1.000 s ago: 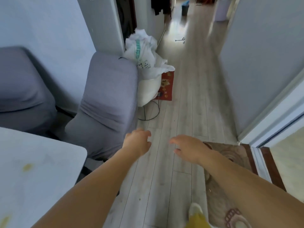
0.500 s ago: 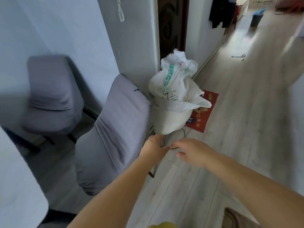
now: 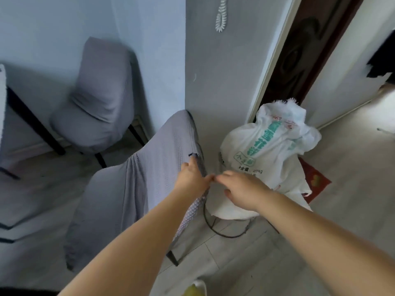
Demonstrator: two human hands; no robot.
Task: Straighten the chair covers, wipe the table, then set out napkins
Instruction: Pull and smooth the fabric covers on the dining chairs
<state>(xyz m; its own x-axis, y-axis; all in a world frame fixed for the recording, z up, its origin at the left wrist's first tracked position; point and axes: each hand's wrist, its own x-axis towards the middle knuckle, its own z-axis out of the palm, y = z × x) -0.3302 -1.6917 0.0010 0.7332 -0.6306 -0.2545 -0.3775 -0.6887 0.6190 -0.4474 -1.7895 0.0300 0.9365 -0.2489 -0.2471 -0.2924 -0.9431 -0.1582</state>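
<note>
The near chair cover (image 3: pixel 149 184), a grey waffle-textured fabric, drapes the chair closest to me, its backrest top leaning towards the grey wall corner (image 3: pixel 213 82). A small dark tear or tag shows near the cover's right edge. My left hand (image 3: pixel 192 180) lies against that right edge of the backrest, forefinger extended up along the fabric; whether the other fingers pinch the cover I cannot tell. My right hand (image 3: pixel 241 189) hovers just beside the left, fingers relaxed and spread, grasping nothing, its fingertips all but touching the left hand's knuckles. A second grey-covered chair (image 3: pixel 100 99) stands farther off against the pale blue wall, its cover wrinkled at the seat. At the far left edge a sliver of the white tabletop (image 3: pixel 2 103) and its black leg (image 3: pixel 34 122) are visible. To the right of the near chair, a white woven sack (image 3: pixel 275 150) with green print rests on a wire stand (image 3: pixel 226 231). Behind it lie a red mat (image 3: pixel 316 180) and a dark wooden door (image 3: pixel 303 56). A coiled white cord (image 3: pixel 221 16) hangs on the wall.
</note>
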